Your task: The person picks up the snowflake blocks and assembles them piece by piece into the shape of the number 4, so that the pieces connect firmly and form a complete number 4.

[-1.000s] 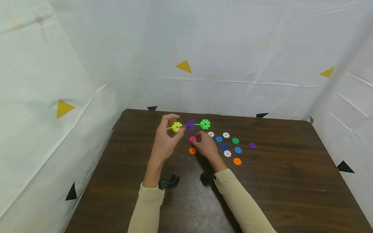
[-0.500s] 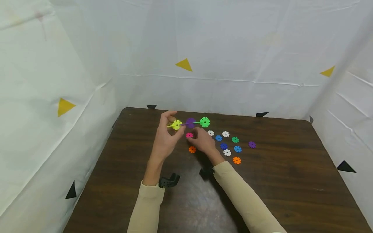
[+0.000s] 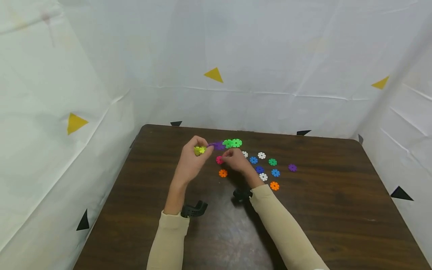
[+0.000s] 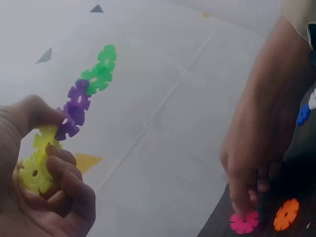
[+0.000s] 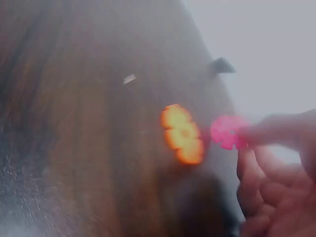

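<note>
My left hand (image 3: 192, 159) grips the joined chain (image 4: 74, 111); my right hand (image 3: 236, 161) pinches a pink disc (image 3: 219, 160) below it, many loose discs (image 3: 266, 167) left.

Loose discs right of the fingers (image 3: 233, 154): nine
Orange disc (image 3: 222, 173) below the fingers: one
Pink disc (image 3: 219, 160) at the fingers: one
Joined chain (image 3: 219, 145): one

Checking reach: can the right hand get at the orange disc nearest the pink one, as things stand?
Probably yes. The right hand pinches the pink disc; the orange disc lies just beside it on the table, uncovered, though those fingers are occupied.
</note>
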